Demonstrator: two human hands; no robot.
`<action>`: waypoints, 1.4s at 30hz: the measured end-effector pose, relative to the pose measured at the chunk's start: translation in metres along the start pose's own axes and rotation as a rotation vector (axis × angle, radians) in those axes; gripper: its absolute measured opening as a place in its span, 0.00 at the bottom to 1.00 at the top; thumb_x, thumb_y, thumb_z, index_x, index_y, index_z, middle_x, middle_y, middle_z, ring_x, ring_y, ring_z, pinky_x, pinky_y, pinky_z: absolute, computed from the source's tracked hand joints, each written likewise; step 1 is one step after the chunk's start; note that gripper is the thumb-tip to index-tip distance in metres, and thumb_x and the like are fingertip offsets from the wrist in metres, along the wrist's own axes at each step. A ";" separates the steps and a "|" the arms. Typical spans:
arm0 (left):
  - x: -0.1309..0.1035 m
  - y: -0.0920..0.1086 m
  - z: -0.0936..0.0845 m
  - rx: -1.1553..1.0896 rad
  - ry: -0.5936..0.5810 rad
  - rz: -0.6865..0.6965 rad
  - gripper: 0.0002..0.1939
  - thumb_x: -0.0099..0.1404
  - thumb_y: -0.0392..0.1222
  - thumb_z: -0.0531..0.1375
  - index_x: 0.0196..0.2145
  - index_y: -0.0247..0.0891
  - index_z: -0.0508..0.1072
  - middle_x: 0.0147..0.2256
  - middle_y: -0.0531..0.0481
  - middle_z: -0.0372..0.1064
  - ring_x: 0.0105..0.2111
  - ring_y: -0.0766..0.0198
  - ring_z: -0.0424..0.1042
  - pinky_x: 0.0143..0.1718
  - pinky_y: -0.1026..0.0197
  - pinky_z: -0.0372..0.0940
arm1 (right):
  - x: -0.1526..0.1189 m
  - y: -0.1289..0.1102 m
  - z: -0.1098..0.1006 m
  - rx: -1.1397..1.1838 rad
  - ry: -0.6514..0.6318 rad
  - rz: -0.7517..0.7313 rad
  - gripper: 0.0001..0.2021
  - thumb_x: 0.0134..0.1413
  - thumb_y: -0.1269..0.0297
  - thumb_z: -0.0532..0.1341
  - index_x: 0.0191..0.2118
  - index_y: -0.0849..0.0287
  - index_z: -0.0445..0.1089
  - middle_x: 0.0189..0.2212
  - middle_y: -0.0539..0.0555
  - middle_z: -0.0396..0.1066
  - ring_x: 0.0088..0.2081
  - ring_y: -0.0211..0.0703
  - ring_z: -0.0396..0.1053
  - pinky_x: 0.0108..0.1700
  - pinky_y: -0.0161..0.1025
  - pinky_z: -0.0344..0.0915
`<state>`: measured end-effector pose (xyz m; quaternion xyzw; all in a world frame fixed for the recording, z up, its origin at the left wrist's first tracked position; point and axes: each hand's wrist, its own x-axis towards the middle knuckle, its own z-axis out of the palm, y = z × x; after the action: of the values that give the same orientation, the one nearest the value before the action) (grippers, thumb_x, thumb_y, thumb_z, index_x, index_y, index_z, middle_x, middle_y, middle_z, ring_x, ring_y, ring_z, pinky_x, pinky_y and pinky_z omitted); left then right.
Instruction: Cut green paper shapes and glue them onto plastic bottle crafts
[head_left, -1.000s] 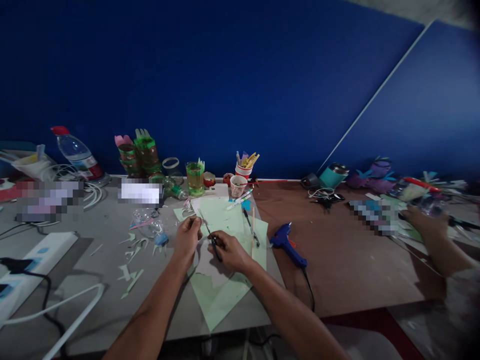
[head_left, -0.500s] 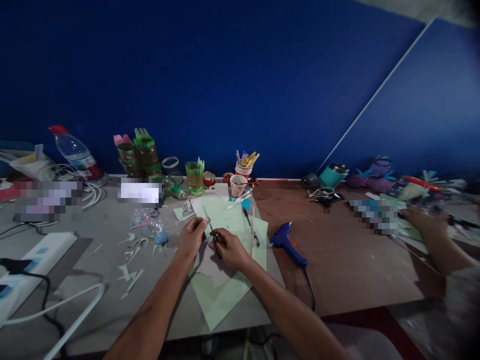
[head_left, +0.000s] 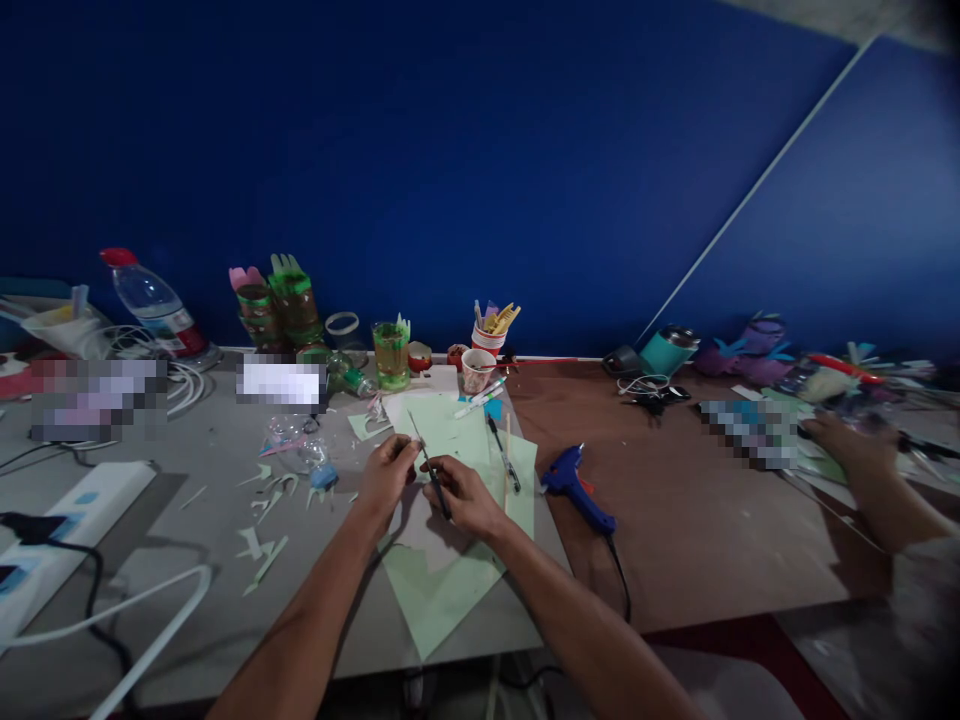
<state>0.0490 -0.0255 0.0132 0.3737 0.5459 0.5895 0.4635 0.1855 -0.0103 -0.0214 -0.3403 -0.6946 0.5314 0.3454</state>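
My right hand (head_left: 461,492) grips a pair of dark-handled scissors (head_left: 437,488), the thin blades pointing up and away from me and lying close together. Beside the blades, my left hand (head_left: 388,470) is closed in a pinch; whatever sits between its fingertips is too small to make out. Both hands are over pale green paper sheets (head_left: 442,600) spread on the grey table. Narrow green paper scraps (head_left: 268,565) are scattered left of my left hand. A black pen (head_left: 503,455) and a thin wooden stick (head_left: 508,450) lie right of my right hand.
A blue glue gun (head_left: 577,490) with its cord lies to the right. Paper cups (head_left: 478,372), a green-trimmed cup (head_left: 391,362) and a tilted bottle (head_left: 157,310) line the back. A power strip (head_left: 112,500) is at left. Another person's hand (head_left: 851,445) works at far right.
The scissors' blades have come together from a slightly spread position, and their handles have shifted slightly right and toward me. My left hand has moved very slightly right.
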 end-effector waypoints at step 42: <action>0.012 -0.020 -0.007 -0.164 0.086 0.058 0.11 0.53 0.46 0.63 0.24 0.38 0.66 0.16 0.61 0.54 0.17 0.73 0.53 0.18 0.68 0.50 | 0.000 -0.008 -0.002 -0.103 0.024 0.022 0.12 0.49 0.64 0.58 0.41 0.60 0.68 0.22 0.45 0.57 0.23 0.34 0.53 0.27 0.32 0.53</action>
<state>0.0419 -0.0170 -0.0083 0.3248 0.5041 0.6608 0.4513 0.1864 -0.0109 -0.0133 -0.3715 -0.7130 0.4947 0.3300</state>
